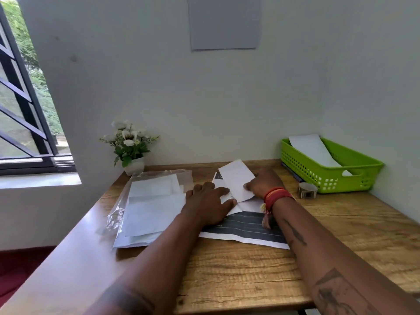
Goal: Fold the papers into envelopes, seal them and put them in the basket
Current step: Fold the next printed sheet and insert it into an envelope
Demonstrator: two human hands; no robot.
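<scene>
A white paper [236, 178], partly folded, stands tilted up in the middle of the wooden table [238, 269]. My right hand [264, 183] pinches its right edge. My left hand [209, 203] presses flat on the lower folded part of the same paper. Under both hands lies a printed sheet with a dark striped panel [247, 226]. The green basket [329, 164] sits at the back right with one white envelope [313, 151] leaning inside it.
A stack of white papers in a clear plastic sleeve [150, 205] lies left of my hands. A tape roll [307, 190] stands in front of the basket. A small pot of white flowers [130, 148] sits at the back left, by the wall and window.
</scene>
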